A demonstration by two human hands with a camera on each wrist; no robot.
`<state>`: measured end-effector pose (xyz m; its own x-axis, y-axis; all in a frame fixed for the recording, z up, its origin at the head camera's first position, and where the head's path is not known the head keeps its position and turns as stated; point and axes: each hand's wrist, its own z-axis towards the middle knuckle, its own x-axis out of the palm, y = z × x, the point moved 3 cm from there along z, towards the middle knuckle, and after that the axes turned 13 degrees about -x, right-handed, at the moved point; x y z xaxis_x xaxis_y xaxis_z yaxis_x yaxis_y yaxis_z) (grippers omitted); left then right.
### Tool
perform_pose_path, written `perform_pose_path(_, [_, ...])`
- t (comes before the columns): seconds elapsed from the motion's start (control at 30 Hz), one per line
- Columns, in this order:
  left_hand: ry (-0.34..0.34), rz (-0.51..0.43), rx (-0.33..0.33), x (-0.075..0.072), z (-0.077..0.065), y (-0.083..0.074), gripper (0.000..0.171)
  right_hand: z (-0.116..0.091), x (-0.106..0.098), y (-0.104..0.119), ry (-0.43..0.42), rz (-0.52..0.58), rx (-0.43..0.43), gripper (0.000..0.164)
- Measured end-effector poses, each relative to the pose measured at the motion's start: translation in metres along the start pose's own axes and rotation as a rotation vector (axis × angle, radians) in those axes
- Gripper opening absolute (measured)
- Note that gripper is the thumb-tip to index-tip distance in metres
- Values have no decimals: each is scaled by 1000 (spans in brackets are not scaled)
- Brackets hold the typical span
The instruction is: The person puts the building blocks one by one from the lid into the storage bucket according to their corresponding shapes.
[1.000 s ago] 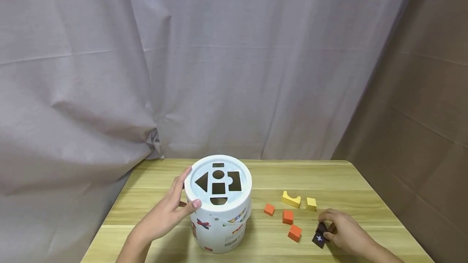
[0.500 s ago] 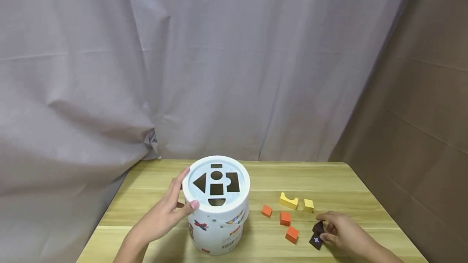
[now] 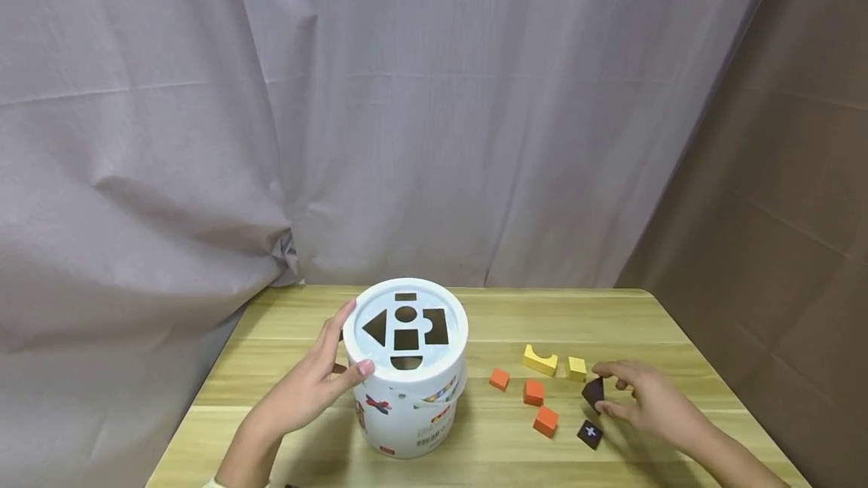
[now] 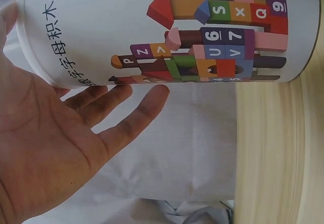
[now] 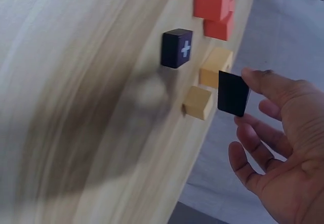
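Note:
My right hand pinches a black toy block between thumb and fingers, holding it above the table. A flat rectangular face of that block shows in the right wrist view. Below it on the wood lies a black block with a white plus sign. At the left, my left hand rests against a white printed bucket, thumb on the front of the rim and fingers along its side. The fingers look nearly straight in the left wrist view. Cut-out shapes, including a triangle and a circle, pierce the light blue lid.
Between bucket and right hand lie an orange block, two more orange ones, a yellow arched block and a small yellow block. Grey curtain hangs behind the wooden table, and a brownish cloth stands at the right.
My right hand has lifted one black block off the table, away from the plus-marked block. The left hand stays on the bucket. The head view shifts slightly.

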<state>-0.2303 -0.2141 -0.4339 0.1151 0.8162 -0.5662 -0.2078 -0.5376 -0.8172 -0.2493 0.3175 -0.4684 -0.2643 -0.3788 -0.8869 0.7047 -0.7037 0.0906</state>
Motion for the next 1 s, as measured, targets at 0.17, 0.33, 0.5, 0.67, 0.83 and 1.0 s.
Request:
perform_pose_path(0.17, [-1, 5, 7, -1, 2, -1, 96, 7, -7, 3, -71, -1, -76, 57])
perform_pose_path(0.33, [-3, 6, 2, -2, 2, -2, 96, 14, -15, 9, -120, 14, -109, 60])
perform_pose_path(0.5, [4, 4, -10, -1, 0, -1, 96, 22, -22, 20, -145, 38, -113, 58])
perform_pose_path(0.67, [8, 3, -16, -1, 0, 1, 97, 33, -31, 31, -178, 75, -130, 61])
perform_pose_path(0.83, [26, -28, -27, 0, 1, 2, 98, 43, -39, 41, -217, 116, -136, 65])
perform_pose_path(1.0, [38, -55, -32, -1, 2, 3, 99, 52, -46, 47, -246, 153, -155, 66])
